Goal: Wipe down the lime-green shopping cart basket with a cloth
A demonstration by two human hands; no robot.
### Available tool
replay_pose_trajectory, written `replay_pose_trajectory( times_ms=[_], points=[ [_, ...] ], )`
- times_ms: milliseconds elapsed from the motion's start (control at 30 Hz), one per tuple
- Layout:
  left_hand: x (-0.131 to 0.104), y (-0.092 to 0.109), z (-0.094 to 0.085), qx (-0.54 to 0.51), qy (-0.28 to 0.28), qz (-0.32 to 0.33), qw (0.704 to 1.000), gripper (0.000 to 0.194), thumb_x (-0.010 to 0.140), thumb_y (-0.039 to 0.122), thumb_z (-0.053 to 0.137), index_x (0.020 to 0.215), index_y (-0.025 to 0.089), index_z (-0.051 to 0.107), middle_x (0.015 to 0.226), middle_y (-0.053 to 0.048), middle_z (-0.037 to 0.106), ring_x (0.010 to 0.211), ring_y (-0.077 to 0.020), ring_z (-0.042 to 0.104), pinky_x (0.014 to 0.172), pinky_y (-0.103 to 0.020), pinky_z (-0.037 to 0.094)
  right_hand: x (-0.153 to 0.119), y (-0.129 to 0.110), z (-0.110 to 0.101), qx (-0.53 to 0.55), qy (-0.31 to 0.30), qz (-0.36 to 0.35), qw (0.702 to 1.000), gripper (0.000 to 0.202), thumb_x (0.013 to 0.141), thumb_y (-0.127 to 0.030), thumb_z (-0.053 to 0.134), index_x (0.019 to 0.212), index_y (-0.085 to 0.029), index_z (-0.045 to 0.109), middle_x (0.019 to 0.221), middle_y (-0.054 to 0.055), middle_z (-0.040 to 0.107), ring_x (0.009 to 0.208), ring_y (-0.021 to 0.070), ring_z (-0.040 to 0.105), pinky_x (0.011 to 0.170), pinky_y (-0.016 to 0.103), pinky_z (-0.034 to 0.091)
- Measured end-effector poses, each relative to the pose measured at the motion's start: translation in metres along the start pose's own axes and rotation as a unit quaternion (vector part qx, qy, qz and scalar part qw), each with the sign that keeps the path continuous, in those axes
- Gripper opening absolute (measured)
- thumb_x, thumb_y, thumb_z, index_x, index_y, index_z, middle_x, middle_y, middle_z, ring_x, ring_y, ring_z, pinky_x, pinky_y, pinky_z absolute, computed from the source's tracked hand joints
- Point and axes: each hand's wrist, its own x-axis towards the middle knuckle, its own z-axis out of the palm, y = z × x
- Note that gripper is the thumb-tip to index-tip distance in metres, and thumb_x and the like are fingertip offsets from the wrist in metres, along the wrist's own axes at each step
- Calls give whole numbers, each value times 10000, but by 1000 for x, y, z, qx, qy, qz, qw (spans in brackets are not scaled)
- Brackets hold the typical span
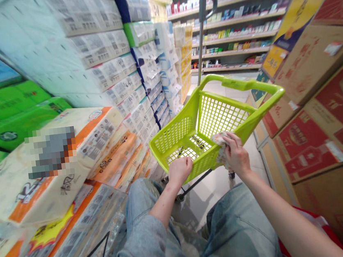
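A lime-green plastic shopping cart point(223, 112) with a perforated basket stands in front of my knees. My left hand point(180, 171) is closed over the near rim of the basket, fingers wrapped inward. My right hand point(235, 151) grips a crumpled, pale patterned cloth point(221, 145) against the rim at the basket's right near side. Part of the cloth hangs down outside the basket wall. The fingertips of my left hand are hidden by the rim and the hand itself.
Stacked tissue packs point(97, 50) rise along the left, with an orange-and-cream pack point(80, 172) closest. Cardboard cartons point(318, 136) line the right side. Shelves of small boxes point(236, 20) stand at the back, and a metal pole point(202, 30) rises behind the cart.
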Motion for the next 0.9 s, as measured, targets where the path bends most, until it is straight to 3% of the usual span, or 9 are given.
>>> replay_pose_trajectory(
  times_ms=[267,400,467,533,667,800,900],
  points=[
    [-3,-3,0,12,10,4,1000,539,929,388,177,817,192,667,840,-73,691,790,-180,625,684,-256,398,-10,-8,-1,16,-8,2,1000,419,850,-158,391,1263,-228,407,1376,84,391,1252,196,410,937,337,463],
    [-7,-5,-1,12,5,-6,1000,545,927,401,172,828,187,663,849,-77,691,786,-180,621,685,-259,389,-37,-2,6,-6,-38,27,999,390,844,-179,406,1233,-196,429,1385,111,369,1219,214,441,885,329,485],
    [-9,-6,-2,9,1,-17,1000,545,926,408,175,836,184,664,862,-80,690,799,-179,618,698,-259,387,-60,7,13,-37,-103,47,993,334,837,-192,412,1161,-168,490,1343,138,407,1115,225,520,812,331,507],
    [-9,-8,-4,6,-3,-20,1000,551,926,409,174,835,181,667,869,-85,689,811,-180,615,712,-260,385,-82,17,20,-44,-210,32,976,287,825,-166,404,1072,-160,548,1259,135,485,1017,212,561,772,320,505],
    [-4,-13,-7,3,-22,-9,1000,535,926,399,186,850,186,670,887,-78,690,832,-180,613,717,-258,385,-104,23,32,7,-420,-53,906,219,793,-112,432,847,-196,627,987,65,597,939,161,558,782,240,452],
    [2,-16,-8,11,-29,1,1000,537,925,386,185,830,188,675,880,-72,692,828,-180,616,697,-255,389,-104,21,34,-24,-521,-31,852,204,763,-94,455,760,-175,643,846,59,619,821,156,588,707,227,423],
    [4,-17,-8,8,-35,2,999,541,925,392,186,834,189,678,891,-73,692,834,-181,616,706,-255,395,-106,28,30,-63,-552,11,832,242,762,-87,437,812,-172,658,878,70,652,840,170,610,720,243,416]
  ],
)
